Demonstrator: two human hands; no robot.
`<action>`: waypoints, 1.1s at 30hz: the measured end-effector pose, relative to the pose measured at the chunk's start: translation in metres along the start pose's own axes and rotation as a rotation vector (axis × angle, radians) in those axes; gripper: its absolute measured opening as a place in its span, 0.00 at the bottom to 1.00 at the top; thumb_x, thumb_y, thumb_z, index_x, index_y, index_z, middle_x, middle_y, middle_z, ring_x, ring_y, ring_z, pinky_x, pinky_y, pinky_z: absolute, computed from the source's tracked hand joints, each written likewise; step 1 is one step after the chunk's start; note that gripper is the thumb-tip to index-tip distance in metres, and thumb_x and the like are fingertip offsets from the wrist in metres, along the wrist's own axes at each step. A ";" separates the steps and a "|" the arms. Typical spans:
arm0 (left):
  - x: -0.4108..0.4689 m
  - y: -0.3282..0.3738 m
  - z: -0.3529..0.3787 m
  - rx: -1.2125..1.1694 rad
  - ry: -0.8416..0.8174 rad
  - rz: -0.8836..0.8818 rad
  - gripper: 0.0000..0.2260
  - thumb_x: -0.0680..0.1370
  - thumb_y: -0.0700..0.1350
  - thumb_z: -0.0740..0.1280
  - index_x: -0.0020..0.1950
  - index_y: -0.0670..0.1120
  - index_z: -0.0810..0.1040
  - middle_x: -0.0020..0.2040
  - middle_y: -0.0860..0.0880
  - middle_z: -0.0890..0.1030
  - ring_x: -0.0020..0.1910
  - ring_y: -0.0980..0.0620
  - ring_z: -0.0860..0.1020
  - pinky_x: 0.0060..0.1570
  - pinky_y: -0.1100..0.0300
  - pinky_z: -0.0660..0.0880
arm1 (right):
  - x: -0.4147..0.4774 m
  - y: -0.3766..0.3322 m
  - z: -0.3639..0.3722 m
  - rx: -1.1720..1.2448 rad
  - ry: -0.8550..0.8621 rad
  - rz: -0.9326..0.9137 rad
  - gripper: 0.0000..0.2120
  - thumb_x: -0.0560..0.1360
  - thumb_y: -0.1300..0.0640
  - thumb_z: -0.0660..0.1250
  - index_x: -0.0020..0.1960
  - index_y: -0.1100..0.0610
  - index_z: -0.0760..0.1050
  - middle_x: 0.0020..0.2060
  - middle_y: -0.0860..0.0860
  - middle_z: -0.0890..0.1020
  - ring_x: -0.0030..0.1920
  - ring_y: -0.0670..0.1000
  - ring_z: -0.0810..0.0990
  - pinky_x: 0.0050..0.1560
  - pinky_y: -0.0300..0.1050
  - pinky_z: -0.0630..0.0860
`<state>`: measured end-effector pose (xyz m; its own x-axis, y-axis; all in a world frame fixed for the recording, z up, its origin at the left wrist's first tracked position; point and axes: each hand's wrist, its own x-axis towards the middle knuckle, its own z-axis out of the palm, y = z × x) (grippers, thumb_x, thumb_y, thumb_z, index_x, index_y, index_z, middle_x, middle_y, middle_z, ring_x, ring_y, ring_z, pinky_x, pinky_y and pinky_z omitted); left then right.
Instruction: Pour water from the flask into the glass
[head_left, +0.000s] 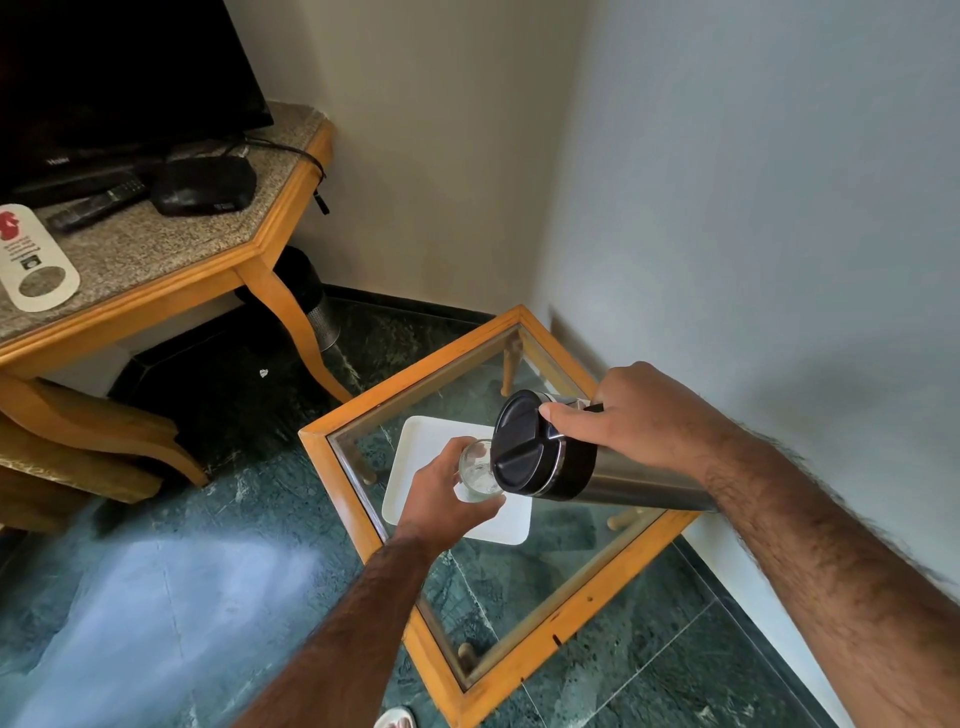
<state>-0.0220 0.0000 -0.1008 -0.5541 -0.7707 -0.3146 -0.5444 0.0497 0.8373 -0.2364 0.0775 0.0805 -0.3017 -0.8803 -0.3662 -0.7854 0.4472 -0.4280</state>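
Pouring stage, seen from your head camera. Your right hand (634, 415) is wrapped around the steel flask (576, 467), thumb pressed on its black lid (519, 444), and holds it tipped almost level with the lid end toward the glass (478, 473). Your left hand (441, 499) is closed around the glass from its near side, holding it just above or on the white tray (415, 441); which of the two cannot be told. The tray rests on the glass-topped worktop (587, 613) with its wooden frame, close to the wall.

Progress: flask and glass are both in hand and brought together, lid edge just beside the rim of the glass. The glass shows bright glints low inside that suggest some water, though no stream can be made out, so whether water is flowing cannot be confirmed. By this judgement the pour is in hand or just starting; what remains is to fill the glass, bring the flask upright and set both down.

Writing: the lid bears no legible mark. On the stone-topped side table at upper left, a white door hanger (31, 260) carries a red emblem and small print too fine to read. The television (104, 78) shows a faint brand name on its lower edge, unreadable at this size.
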 end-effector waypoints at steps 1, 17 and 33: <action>0.000 0.000 0.000 -0.001 -0.001 0.001 0.31 0.68 0.48 0.83 0.67 0.56 0.74 0.59 0.58 0.80 0.60 0.55 0.78 0.59 0.70 0.70 | 0.000 0.000 0.000 0.000 0.002 0.003 0.31 0.75 0.33 0.66 0.26 0.54 0.61 0.21 0.45 0.62 0.22 0.46 0.59 0.26 0.40 0.58; -0.005 0.007 0.005 0.018 -0.007 0.027 0.30 0.69 0.46 0.83 0.66 0.56 0.73 0.60 0.58 0.80 0.60 0.54 0.78 0.64 0.61 0.74 | -0.004 0.005 0.003 -0.021 0.006 -0.005 0.31 0.74 0.31 0.64 0.27 0.53 0.61 0.23 0.46 0.62 0.22 0.46 0.57 0.25 0.40 0.57; -0.006 0.004 0.010 0.031 -0.009 0.000 0.31 0.69 0.47 0.83 0.67 0.55 0.72 0.60 0.58 0.79 0.60 0.54 0.77 0.59 0.67 0.71 | -0.004 0.009 0.001 -0.034 -0.013 -0.011 0.31 0.75 0.32 0.64 0.27 0.54 0.63 0.23 0.46 0.64 0.23 0.46 0.60 0.25 0.38 0.59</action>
<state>-0.0277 0.0112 -0.1003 -0.5599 -0.7648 -0.3188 -0.5635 0.0693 0.8232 -0.2419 0.0849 0.0776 -0.2859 -0.8831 -0.3720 -0.8066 0.4314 -0.4041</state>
